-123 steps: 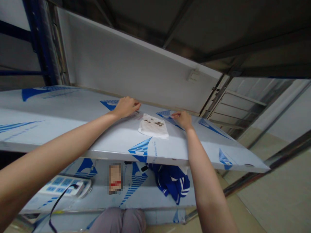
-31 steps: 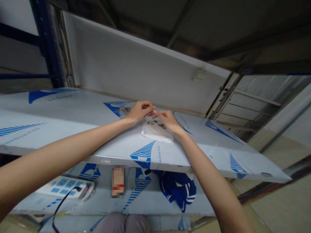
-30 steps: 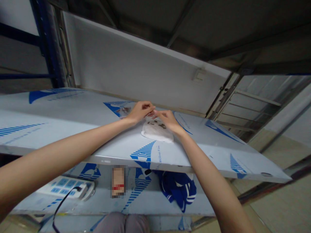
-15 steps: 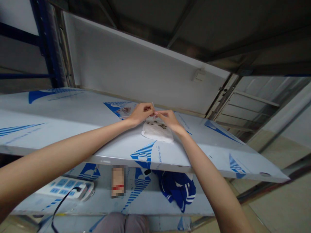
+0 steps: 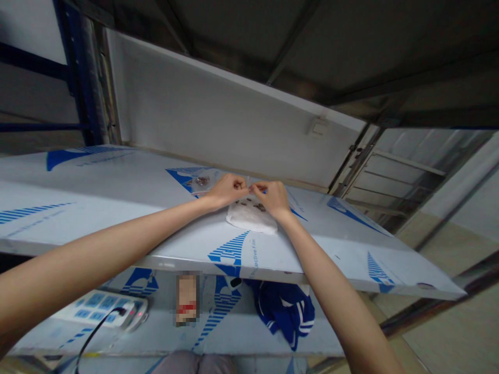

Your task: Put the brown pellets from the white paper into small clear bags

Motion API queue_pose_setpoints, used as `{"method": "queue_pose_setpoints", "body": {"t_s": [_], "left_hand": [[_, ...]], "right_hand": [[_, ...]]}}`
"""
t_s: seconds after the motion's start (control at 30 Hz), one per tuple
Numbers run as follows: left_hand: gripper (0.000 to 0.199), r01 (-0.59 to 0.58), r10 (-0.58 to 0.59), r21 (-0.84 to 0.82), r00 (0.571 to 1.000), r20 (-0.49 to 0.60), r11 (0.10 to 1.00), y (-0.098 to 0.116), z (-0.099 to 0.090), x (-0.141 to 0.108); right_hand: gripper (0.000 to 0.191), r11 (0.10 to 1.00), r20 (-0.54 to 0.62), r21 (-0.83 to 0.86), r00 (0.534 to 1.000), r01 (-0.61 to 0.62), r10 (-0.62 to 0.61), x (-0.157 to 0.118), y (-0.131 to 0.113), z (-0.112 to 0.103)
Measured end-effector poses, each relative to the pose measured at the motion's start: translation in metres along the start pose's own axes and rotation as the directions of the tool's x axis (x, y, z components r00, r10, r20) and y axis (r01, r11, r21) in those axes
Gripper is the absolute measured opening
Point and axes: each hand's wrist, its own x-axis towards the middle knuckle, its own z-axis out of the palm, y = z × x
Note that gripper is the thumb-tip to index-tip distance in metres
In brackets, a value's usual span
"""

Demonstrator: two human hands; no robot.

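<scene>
White paper (image 5: 251, 221) lies partly hidden by left hand (image 5: 227, 190) and right hand (image 5: 276, 199), each grip narrow, anything held indistinct.

Bits (image 5: 260, 207): too small to be identified
Paper (image 5: 251, 222): partly covered by right hand (image 5: 275, 197)
Tan item (image 5: 187, 297): blurred
Cord (image 5: 99, 324): cut off below

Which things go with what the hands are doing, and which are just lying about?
Seemingly in use, at left hand, right hand: tiny unclear item between them, white tissue, dark pieces on it, clear plastic bag.

Lying about below: power strip, white-striped blue cloth, blurred rectangular item.
</scene>
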Motion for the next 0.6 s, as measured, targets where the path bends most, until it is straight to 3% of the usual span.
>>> {"method": "queue_pose_setpoints", "body": {"t_s": [0.1,0.23,0.3,0.37,0.47,0.6], "left_hand": [[0.022,-0.002,0.002,0.066,1.0,0.015,0.998,0.005,0.002,-0.001],[0.017,0.001,0.021,0.341,0.998,-0.06,0.94,0.011,-0.002,-0.003],[0.014,-0.08,0.154,0.463,0.98,-0.123,0.883,0.011,-0.005,-0.004],[0.038,-0.182,0.315,0.551,0.936,-0.156,0.815,0.008,-0.006,-0.003],[0.07,-0.258,0.391,0.649,0.918,-0.066,0.715,-0.002,-0.006,0.0],[0.063,-0.298,0.328,0.684,0.94,0.091,0.666,-0.013,-0.003,0.001]], "right_hand": [[0.023,0.993,-0.098,0.017,0.988,-0.119,0.12,0.002,0.003,-0.001],[0.022,0.98,-0.094,0.143,0.984,-0.139,0.153,0.003,0.006,0.0],[0.022,0.971,-0.094,0.206,0.985,-0.125,0.147,0.004,0.008,0.002],[0.022,0.957,-0.096,0.258,0.982,-0.131,0.16,0.005,0.01,0.004],[0.021,0.947,-0.079,0.291,0.983,-0.134,0.164,0.006,0.011,0.006],[0.02,0.952,0.004,0.287,0.994,-0.104,0.107,0.005,0.01,0.008]]}}
